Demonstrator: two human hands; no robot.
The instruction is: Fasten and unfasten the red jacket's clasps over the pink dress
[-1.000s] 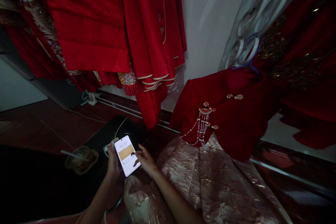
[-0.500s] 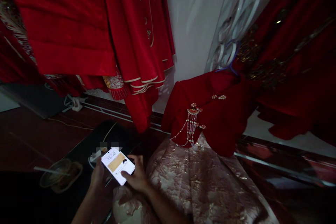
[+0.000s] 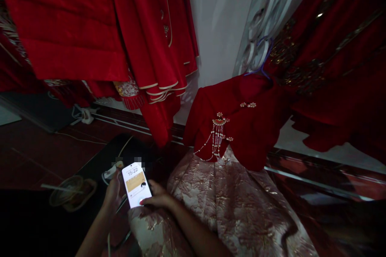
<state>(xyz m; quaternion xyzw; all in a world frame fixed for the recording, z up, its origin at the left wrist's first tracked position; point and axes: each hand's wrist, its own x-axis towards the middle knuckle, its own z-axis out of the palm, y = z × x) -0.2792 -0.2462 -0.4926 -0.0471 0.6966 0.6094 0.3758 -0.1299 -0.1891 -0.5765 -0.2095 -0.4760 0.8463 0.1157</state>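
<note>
In the head view, a slim rectangular phone with a brightly lit white screen (image 3: 136, 184) is held between both bare hands. Its left edge is gripped by the left hand (image 3: 113, 188), whose fingers are clamped on it, though their tips are hidden behind the phone. Its right edge is held by the right hand (image 3: 158, 197); the thumb is laid on the lower part of the screen and the other fingers are curled at the side.

Directly below the phone, its lower end is met by a fold of pale pink, shiny brocade cloth (image 3: 159, 231). Just beyond its upper left corner, a small white plug-like object (image 3: 112, 172) is seen, partly masked by the left hand. Farther left of the phone, a clear round plastic bowl with a pale stick across it (image 3: 66, 190) is set on a black surface (image 3: 93, 166). To the phone's right, a dark red jacket with beaded fastenings (image 3: 250, 136) is hung above a pale brocade skirt (image 3: 241, 204). Above the phone, bright red garments with gold edging (image 3: 150, 40) are suspended, well apart from the hands.
</note>
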